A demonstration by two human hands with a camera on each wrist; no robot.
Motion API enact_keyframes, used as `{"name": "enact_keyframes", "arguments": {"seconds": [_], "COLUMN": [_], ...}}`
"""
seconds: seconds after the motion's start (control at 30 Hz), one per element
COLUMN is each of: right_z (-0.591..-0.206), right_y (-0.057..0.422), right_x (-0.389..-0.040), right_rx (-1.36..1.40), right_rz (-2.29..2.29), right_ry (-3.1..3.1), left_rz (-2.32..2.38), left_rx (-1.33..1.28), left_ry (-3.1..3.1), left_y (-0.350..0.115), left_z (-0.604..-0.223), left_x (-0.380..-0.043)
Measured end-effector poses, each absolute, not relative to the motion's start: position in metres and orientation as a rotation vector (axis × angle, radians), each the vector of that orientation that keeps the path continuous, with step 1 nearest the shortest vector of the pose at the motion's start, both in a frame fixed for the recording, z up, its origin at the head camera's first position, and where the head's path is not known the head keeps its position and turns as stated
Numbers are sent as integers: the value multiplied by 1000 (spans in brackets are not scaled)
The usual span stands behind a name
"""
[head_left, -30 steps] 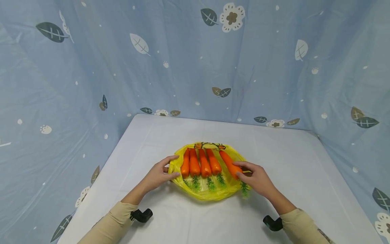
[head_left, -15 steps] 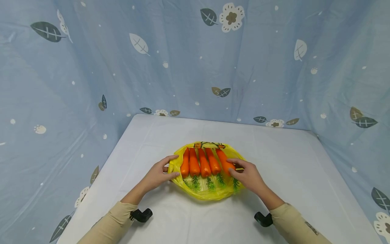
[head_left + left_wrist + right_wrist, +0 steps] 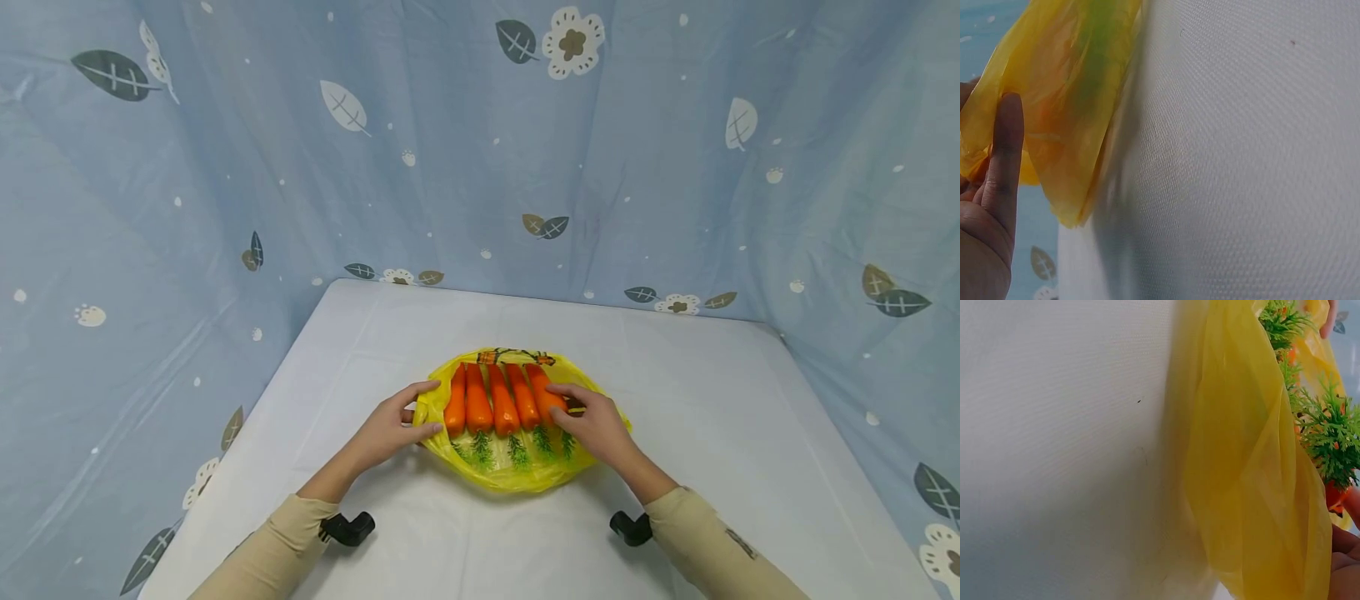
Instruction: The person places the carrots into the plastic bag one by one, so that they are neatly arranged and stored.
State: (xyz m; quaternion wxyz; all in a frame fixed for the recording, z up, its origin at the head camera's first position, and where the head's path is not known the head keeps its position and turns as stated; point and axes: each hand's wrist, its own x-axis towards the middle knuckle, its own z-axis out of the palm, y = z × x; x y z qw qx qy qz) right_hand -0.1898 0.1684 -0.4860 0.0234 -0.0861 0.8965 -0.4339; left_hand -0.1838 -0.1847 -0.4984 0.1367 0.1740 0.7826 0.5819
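Observation:
A yellow plastic bag [image 3: 501,481] lies spread open on the table, with several orange carrots [image 3: 477,404] side by side in it, their green tops toward me. My left hand [image 3: 392,427] holds the bag's left edge between thumb and fingers; in the left wrist view the thumb presses on the yellow film [image 3: 1075,119]. At the right end of the row, my right hand [image 3: 598,427] grips the rightmost carrot [image 3: 543,392] near its thick end, close beside its neighbour. In the right wrist view that hand is mostly hidden behind the bag, near a leafy carrot top [image 3: 1332,431].
The table has a white cover [image 3: 720,417]. A blue curtain [image 3: 450,167] with leaves and flowers hangs behind it and along the sides. Black wrist-camera mounts [image 3: 349,529] stick out from both sleeves.
My right hand has moved left with the rightmost carrot, bringing it from the bag's right edge up against the row. The left hand has stayed on the bag.

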Motion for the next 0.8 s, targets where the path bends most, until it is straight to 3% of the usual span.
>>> {"name": "enact_keyframes", "arguments": {"seconds": [0.8], "right_z": [-498], "right_y": [173], "right_x": [-200], "right_rx": [-220], "right_rz": [-1258], "right_ry": [2824], "left_rz": [1679], "left_rx": [512], "left_ry": [2265], "left_y": [-186], "left_z": [-497], "left_x": [-185]}}
